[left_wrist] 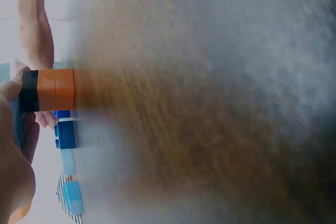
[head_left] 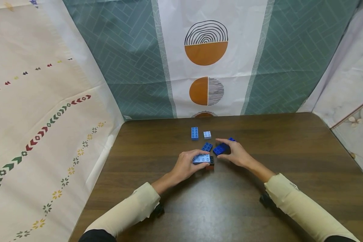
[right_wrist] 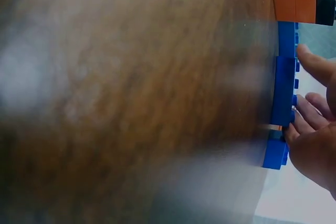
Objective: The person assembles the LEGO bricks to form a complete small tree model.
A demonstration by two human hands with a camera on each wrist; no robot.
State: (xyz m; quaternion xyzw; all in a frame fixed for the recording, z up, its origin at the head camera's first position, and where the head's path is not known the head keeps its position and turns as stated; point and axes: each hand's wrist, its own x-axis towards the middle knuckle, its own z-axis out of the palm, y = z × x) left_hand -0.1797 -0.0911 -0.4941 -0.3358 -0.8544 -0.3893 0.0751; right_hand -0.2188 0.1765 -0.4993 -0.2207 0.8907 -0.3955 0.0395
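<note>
My left hand [head_left: 185, 165] pinches a light blue toy building brick [head_left: 201, 158] between thumb and fingers. The brick sits over a stack, whose black brick [left_wrist: 30, 91] tops two orange bricks [left_wrist: 55, 89] in the left wrist view. My right hand [head_left: 236, 153] reaches around a dark blue brick [head_left: 220, 149], thumb on the near side and index finger stretched along the far side. In the right wrist view, the thumb and fingers are spread close over the studs of the blue brick [right_wrist: 284, 90].
A medium blue brick [head_left: 207, 147] lies between the hands. Farther back are a longer blue brick [head_left: 194, 133] and a small pale blue brick [head_left: 207, 135]. Another dark blue brick [head_left: 231, 139] shows behind the right hand. Patterned cloths hang around the wooden table [head_left: 217, 201].
</note>
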